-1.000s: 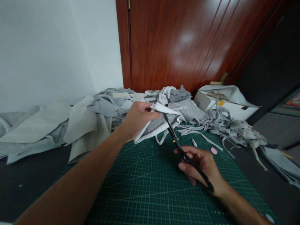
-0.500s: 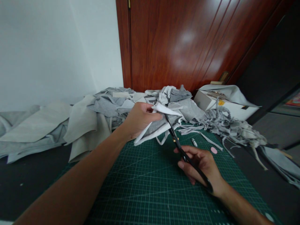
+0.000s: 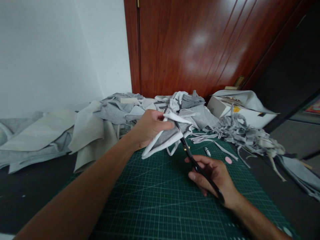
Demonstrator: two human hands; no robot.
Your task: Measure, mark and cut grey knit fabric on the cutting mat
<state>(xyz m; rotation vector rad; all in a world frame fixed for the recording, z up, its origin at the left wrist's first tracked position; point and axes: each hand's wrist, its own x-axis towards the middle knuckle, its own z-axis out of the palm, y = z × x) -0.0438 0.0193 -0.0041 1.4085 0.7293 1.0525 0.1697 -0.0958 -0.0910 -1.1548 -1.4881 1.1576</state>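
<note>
My left hand [image 3: 152,128] pinches a grey piece of fabric with white edging [image 3: 163,138] and holds it up above the green cutting mat [image 3: 160,196]. A pair of black scissors [image 3: 191,156] is gripped in my right hand [image 3: 215,178], with fingers around the handles. The blades point up and away to the left and reach into the fabric just right of my left thumb. Part of the blades is hidden by the cloth. A thin white loop of the edging hangs below the piece.
Heaps of grey and white cloth [image 3: 112,111] lie along the wall and door. On the right are a tangle of grey fabric strips [image 3: 250,133] and a white box [image 3: 220,106]. A pink disc [image 3: 228,160] and a small white tube-like item [image 3: 207,152] rest on the mat.
The fabric's right part has shifted slightly and its fold sits more open around the blades. The scissors have moved a little to the left. Both hands keep their hold.
</note>
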